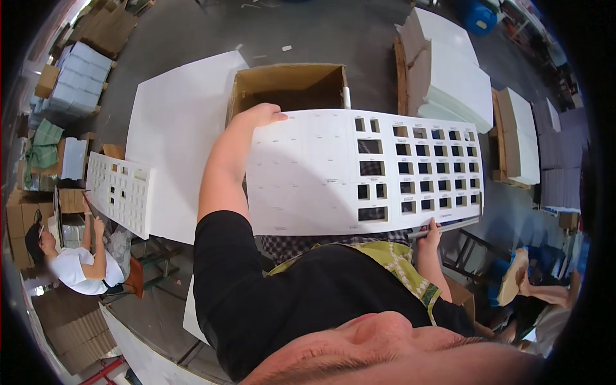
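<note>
A long white die-cut cardboard sheet [308, 173] lies across in front of me, level with my chest. Its right half has several rows of rectangular holes, and their inner walls look thick, so it may be a stack. The left half is solid with faint print. My left hand [260, 116] is closed over the far edge near its left end, fingers partly hidden. At the near edge toward the right, my right hand [430, 235] grips the cardboard with the thumb side showing and the other fingers underneath. Just beyond the sheet stands an open cardboard box [290, 80].
A large white board [176, 128] spreads to the left. On it, a co-worker [86, 263] handles another perforated white sheet [120, 192]. Pallets of white sheets [452, 77] stand at far right. Another person's arm [542, 292] shows at lower right.
</note>
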`<state>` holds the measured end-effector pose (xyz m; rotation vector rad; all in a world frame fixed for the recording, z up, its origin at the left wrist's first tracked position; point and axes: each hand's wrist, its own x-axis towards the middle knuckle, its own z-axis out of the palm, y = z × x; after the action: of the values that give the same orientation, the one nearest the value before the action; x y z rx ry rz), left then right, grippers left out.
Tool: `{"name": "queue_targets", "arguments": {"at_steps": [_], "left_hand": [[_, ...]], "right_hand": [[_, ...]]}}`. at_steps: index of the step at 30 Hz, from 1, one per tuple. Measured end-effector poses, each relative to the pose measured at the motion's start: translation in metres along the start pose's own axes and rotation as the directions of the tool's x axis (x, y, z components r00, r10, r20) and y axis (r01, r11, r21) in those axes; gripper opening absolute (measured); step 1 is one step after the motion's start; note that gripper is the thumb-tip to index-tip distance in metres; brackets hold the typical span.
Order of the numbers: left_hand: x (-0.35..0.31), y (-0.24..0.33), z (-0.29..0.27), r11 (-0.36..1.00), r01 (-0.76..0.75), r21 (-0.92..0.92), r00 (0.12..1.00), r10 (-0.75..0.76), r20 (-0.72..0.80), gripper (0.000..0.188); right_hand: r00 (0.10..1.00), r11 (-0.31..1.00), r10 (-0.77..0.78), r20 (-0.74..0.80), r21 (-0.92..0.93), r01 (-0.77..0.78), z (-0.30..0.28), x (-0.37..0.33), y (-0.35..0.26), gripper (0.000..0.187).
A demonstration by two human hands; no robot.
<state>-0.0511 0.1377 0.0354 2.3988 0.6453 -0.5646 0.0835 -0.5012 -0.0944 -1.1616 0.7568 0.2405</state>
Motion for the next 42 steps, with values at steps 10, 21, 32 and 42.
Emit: {"name": "queue_targets", "arguments": {"at_steps": [10,21,32,42], "left_hand": [[-0.005,-0.008,0.016,0.997,0.074,-0.006,0.997,-0.074,0.015,0.047],[-0.142,-0.060,0.108,0.962,0.062,-0.266,0.333,-0.271,-0.903,0.046],[-0.212,-0.044,0.228,0.237,0.122,-0.964,0.760,-0.647,-0.063,0.062],[-0.214,-0.010,0.214,0.544,0.220,-0.810,0.629,-0.714,-0.309,0.054]], "right_hand": [[0.920,0.755,-0.387,-0.057,-0.592,0.281,-0.022,-0.038,-0.044,0.020],[0.524,0.308,-0.279,0.805,-0.442,0.842,0.170,0.008,-0.056,0.016],[0.209,0.129,0.451,0.868,-0.295,0.947,0.421,0.026,-0.010,0.032],[0.189,0.170,0.481,0.856,-0.302,0.938,0.410,-0.001,-0.016,0.027]]}}
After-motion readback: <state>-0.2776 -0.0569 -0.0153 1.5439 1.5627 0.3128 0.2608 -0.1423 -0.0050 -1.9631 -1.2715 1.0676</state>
